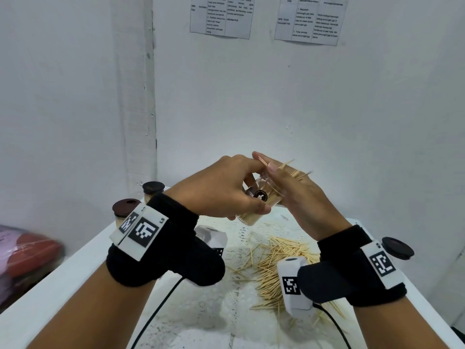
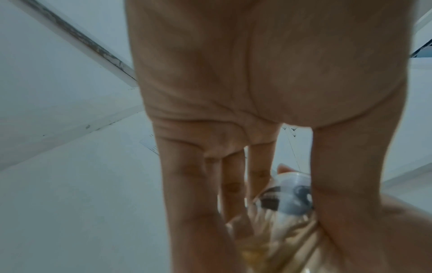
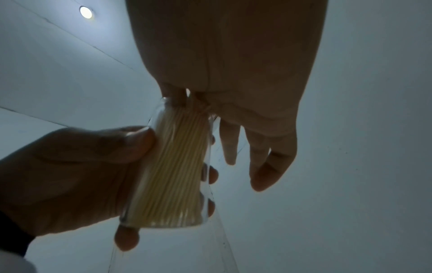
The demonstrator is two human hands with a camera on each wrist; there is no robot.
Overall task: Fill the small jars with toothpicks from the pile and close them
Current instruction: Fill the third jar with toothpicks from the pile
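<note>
Our left grip clamps a slick, fragile glass jar mid-body while our right grip pinches light toothpicks above.

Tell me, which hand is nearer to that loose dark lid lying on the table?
Right. The right hand is up at the jar, but its wrist hangs just beside the loose lid. The left hand, holding the jar, sits farther across the table.

"LS" on left wristband tag

Head view above — wrist views close, upward
</note>
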